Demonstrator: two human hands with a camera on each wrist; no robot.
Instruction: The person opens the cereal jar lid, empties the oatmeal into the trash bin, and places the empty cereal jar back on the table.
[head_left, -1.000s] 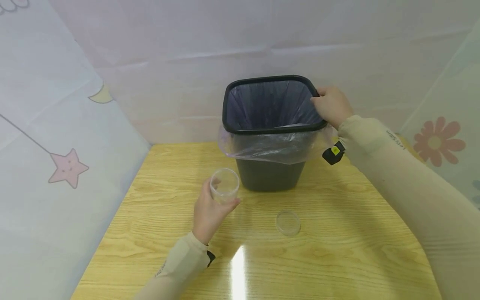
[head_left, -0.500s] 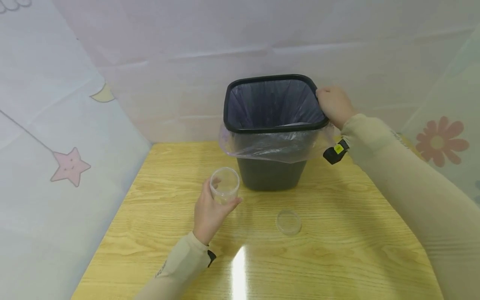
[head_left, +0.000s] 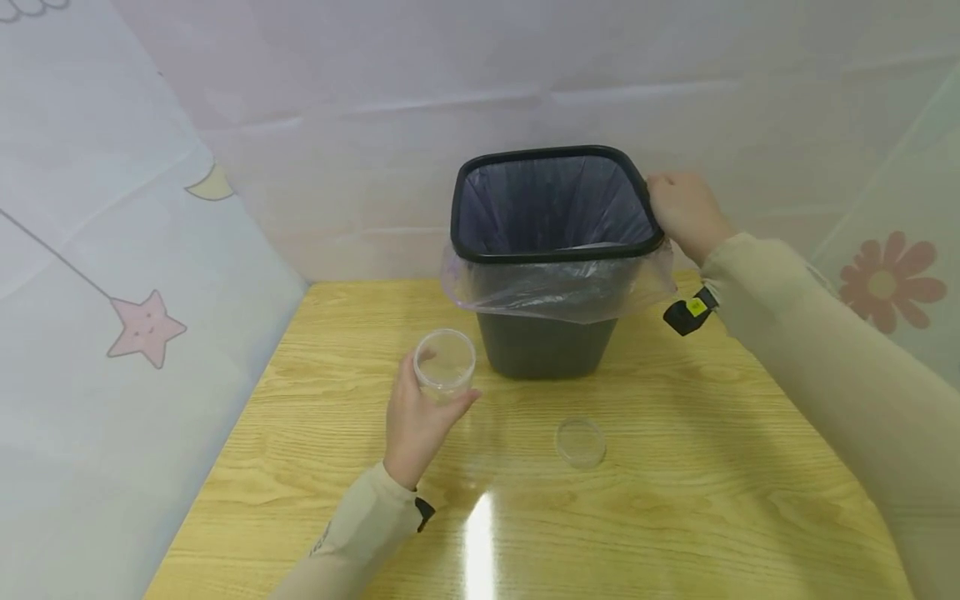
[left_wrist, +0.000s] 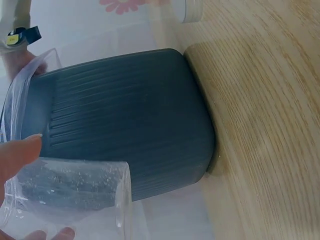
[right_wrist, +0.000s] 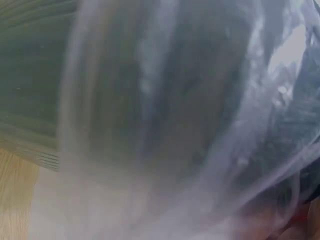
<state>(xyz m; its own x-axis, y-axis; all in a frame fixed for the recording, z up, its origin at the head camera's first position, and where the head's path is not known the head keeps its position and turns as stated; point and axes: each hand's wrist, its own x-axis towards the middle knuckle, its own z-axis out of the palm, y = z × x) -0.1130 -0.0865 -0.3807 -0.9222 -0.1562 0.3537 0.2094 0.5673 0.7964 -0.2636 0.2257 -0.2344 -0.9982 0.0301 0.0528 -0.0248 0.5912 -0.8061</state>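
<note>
My left hand (head_left: pixel 420 429) holds a clear plastic jar (head_left: pixel 445 360), its round mouth facing up in the head view. Thumb and fingers lie on opposite sides of the jar (left_wrist: pixel 75 192) in the left wrist view. A dark trash bin (head_left: pixel 555 342) stands upright behind it, lined with a thin translucent bin liner (head_left: pixel 577 292) folded over the rim. At the rim's right side is my right hand (head_left: pixel 690 215), its fingertips hidden, so whether it grips anything is unclear. Blurred liner film (right_wrist: pixel 165 125) fills most of the right wrist view.
A clear round lid (head_left: pixel 581 442) lies on the wooden table (head_left: pixel 675 500) in front of the bin. Pale printed sheets (head_left: pixel 360 125) stand behind the table and at both sides, close to the bin's back.
My right hand has shifted slightly right and its thumb no longer shows over the bin's rim. The left hand keeps its hold on the jar with almost no motion. The view drifts slightly.
</note>
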